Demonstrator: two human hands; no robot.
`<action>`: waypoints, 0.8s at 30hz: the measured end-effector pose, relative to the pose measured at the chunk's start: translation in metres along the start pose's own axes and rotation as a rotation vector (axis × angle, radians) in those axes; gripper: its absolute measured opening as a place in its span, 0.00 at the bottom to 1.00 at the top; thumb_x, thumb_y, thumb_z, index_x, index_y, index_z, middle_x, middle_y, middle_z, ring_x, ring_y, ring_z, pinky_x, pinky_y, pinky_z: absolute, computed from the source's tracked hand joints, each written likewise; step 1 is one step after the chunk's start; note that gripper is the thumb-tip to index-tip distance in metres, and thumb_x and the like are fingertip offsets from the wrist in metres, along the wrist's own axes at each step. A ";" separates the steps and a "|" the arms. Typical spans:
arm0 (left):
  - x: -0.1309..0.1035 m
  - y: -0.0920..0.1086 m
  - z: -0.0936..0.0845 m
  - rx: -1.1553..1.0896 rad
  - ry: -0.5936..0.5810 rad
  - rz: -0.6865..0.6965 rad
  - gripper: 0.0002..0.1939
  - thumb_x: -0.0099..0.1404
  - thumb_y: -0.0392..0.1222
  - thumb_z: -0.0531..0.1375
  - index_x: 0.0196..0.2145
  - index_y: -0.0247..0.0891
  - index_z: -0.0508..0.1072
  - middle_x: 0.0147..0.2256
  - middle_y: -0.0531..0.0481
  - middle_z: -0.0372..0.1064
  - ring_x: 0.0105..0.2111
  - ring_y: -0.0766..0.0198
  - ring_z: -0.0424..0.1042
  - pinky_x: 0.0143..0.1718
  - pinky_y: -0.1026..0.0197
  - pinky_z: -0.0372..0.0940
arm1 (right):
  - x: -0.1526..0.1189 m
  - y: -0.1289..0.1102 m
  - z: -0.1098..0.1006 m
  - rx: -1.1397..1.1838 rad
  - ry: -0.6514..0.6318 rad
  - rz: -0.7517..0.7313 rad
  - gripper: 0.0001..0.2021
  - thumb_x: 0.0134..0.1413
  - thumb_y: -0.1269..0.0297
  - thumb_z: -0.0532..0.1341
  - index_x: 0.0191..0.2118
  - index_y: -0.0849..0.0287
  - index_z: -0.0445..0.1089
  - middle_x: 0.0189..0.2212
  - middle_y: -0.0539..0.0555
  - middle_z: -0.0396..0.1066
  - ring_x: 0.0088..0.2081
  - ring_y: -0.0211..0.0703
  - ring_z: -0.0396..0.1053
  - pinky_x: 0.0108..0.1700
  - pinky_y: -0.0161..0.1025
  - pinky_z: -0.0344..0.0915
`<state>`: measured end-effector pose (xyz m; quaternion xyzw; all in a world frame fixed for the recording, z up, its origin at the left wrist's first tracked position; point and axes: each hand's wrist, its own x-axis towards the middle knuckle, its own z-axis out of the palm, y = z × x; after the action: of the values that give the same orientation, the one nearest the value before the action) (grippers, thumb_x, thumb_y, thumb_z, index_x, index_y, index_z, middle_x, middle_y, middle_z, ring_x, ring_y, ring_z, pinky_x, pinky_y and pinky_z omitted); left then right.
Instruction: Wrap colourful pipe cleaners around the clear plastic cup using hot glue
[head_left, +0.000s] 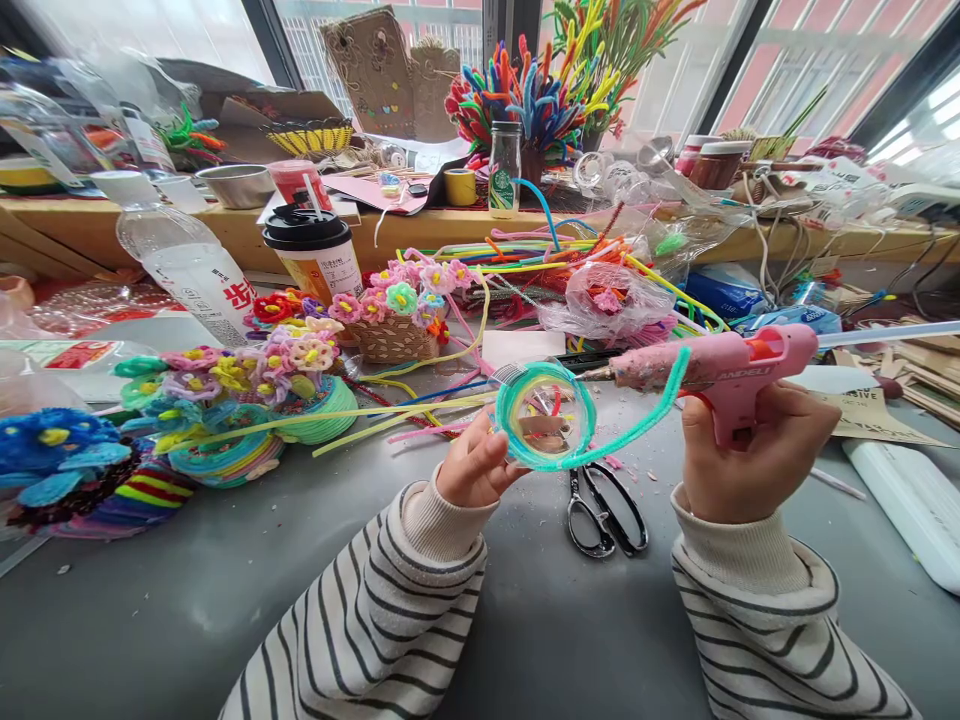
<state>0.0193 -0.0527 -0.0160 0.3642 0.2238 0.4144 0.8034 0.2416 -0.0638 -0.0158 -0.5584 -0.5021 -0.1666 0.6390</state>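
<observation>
In the middle of the head view, my left hand (pixel 477 461) is closed on a clear plastic cup (pixel 546 418), tipped so that its round end faces me. Teal and yellow pipe cleaner wraps around the cup, and a loose teal pipe cleaner (pixel 646 425) end curves out to the right. My right hand (pixel 757 455) grips a pink hot glue gun (pixel 720 368) by its handle. The gun's metal nozzle points left and is close to the cup's upper right edge; whether they touch I cannot tell. A clear glue stick (pixel 892 333) sticks out of its back.
Black-handled scissors (pixel 606 515) lie below the cup. Pipe cleaner flowers (pixel 247 385) in wrapped pots stand at left, near a plastic bottle (pixel 187 265) and a lidded drink cup (pixel 311 250). Loose pipe cleaners (pixel 517 255) pile up behind. A white case (pixel 911 510) lies at right.
</observation>
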 end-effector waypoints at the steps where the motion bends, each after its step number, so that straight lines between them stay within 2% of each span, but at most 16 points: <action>1: 0.000 0.000 0.000 0.005 -0.002 -0.005 0.31 0.53 0.48 0.62 0.53 0.39 0.61 0.45 0.46 0.71 0.48 0.57 0.68 0.45 0.63 0.64 | 0.000 0.000 0.000 -0.008 -0.001 0.002 0.16 0.43 0.56 0.60 0.34 0.55 0.54 0.31 0.52 0.56 0.35 0.47 0.64 0.34 0.48 0.63; 8: -0.001 0.001 0.000 0.032 -0.001 -0.004 0.28 0.53 0.48 0.62 0.51 0.41 0.63 0.46 0.45 0.70 0.50 0.53 0.66 0.49 0.56 0.62 | 0.000 -0.001 0.000 -0.024 -0.006 0.007 0.15 0.45 0.56 0.59 0.35 0.55 0.54 0.32 0.54 0.57 0.36 0.48 0.64 0.34 0.47 0.63; 14: 0.000 -0.004 -0.003 0.015 0.000 0.010 0.26 0.52 0.48 0.63 0.48 0.41 0.66 0.44 0.47 0.71 0.46 0.57 0.69 0.43 0.62 0.64 | 0.000 -0.002 0.000 0.019 0.009 -0.030 0.13 0.43 0.63 0.61 0.35 0.54 0.55 0.30 0.51 0.56 0.38 0.48 0.64 0.37 0.48 0.63; 17: 0.002 -0.008 -0.007 0.026 0.003 0.020 0.28 0.50 0.49 0.64 0.48 0.39 0.65 0.46 0.44 0.69 0.46 0.55 0.69 0.44 0.61 0.64 | -0.001 0.000 0.000 0.004 0.001 -0.033 0.13 0.43 0.64 0.61 0.35 0.54 0.56 0.30 0.51 0.56 0.38 0.48 0.65 0.38 0.49 0.63; 21: 0.005 -0.011 -0.007 0.044 -0.076 0.033 0.32 0.48 0.50 0.64 0.50 0.37 0.63 0.46 0.40 0.69 0.48 0.48 0.68 0.47 0.52 0.63 | -0.003 0.003 -0.001 -0.027 -0.041 0.001 0.15 0.44 0.59 0.61 0.37 0.54 0.56 0.33 0.55 0.59 0.39 0.50 0.65 0.35 0.46 0.63; 24: 0.007 -0.011 -0.004 0.054 -0.150 0.038 0.34 0.49 0.50 0.64 0.51 0.37 0.60 0.44 0.39 0.71 0.49 0.47 0.66 0.48 0.49 0.62 | -0.004 0.002 0.001 -0.071 -0.101 0.036 0.17 0.46 0.55 0.61 0.39 0.55 0.56 0.37 0.59 0.61 0.40 0.51 0.65 0.35 0.44 0.63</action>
<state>0.0261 -0.0496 -0.0279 0.4198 0.1670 0.3948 0.8000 0.2411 -0.0639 -0.0202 -0.5975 -0.5172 -0.1444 0.5956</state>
